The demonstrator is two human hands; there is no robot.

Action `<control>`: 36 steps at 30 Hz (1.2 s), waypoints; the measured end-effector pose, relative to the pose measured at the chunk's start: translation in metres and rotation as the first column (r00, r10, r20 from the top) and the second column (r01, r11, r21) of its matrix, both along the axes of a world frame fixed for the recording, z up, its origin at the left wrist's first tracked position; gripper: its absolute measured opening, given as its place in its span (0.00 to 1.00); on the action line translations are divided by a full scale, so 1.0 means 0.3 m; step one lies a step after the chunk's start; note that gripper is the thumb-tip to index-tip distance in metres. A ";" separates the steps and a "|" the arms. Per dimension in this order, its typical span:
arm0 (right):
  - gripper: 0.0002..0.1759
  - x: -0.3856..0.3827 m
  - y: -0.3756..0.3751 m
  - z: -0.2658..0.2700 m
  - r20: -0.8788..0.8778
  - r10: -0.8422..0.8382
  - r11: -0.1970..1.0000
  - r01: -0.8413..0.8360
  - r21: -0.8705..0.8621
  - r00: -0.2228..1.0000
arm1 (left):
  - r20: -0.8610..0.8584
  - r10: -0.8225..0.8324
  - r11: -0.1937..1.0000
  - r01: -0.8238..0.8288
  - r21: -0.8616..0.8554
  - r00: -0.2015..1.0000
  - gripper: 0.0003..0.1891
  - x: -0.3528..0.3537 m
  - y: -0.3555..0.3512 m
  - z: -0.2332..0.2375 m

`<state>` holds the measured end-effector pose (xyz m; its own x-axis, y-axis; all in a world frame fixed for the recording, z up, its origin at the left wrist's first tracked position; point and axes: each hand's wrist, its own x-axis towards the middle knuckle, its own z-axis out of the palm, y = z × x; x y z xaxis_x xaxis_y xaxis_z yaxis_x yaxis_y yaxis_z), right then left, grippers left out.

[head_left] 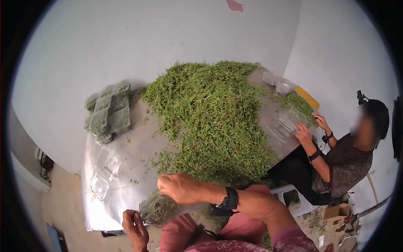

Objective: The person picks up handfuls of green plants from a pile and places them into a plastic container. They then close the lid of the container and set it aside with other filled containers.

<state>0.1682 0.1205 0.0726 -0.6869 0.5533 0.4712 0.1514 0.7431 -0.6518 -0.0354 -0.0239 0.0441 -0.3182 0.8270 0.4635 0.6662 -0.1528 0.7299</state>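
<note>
A clear plastic box (157,208) filled with green stems is held low over my lap at the table's front edge. My left hand (135,227) has its fingers closed at the box's left side. From the right, my right hand (178,187) reaches across with curled fingers on the box's upper right edge. Beyond my hands, a large heap of green stems (210,113) covers the middle of the table (140,159). Empty clear boxes (105,172) lie with their lids open on the left part of the table.
Filled clear boxes (108,111) are stacked at the back left. At the right, a seated person (346,164) has both hands by a clear container (287,124). Near them are a yellow object (307,98) and pale containers (279,83). A cardboard box (336,212) is on the floor.
</note>
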 end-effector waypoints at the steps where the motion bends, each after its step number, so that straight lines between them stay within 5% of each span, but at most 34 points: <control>1: 0.08 -0.003 0.004 -0.009 0.024 -0.015 1.000 0.016 -0.019 1.000 | 0.025 0.009 1.000 -0.009 -0.008 1.000 0.04 0.005 0.008 -0.005; 12: 0.11 -0.010 0.062 -0.048 0.032 -0.032 0.982 0.038 -0.187 0.999 | 0.289 -0.031 0.996 0.054 -0.071 0.957 0.07 -0.018 0.067 -0.021; 24: 0.17 -0.035 0.099 -0.058 0.379 -0.057 0.976 0.132 -0.175 0.924 | 0.488 -0.007 0.960 0.143 -0.242 0.873 0.10 -0.054 0.135 -0.040; 27: 0.17 -0.063 0.135 -0.139 0.316 -0.082 0.976 0.141 -0.166 0.945 | 0.452 -0.002 0.970 0.112 -0.216 0.892 0.11 -0.072 0.158 -0.106; 32: 0.16 -0.050 0.150 -0.143 0.358 -0.029 0.916 0.168 -0.364 0.933 | 0.704 -0.011 0.963 0.198 -0.185 0.710 0.08 -0.044 0.114 -0.098; 36: 0.15 -0.036 0.140 -0.109 0.338 0.000 0.888 0.155 -0.432 0.941 | 0.709 -0.038 0.951 0.243 -0.190 0.704 0.06 -0.049 0.109 -0.074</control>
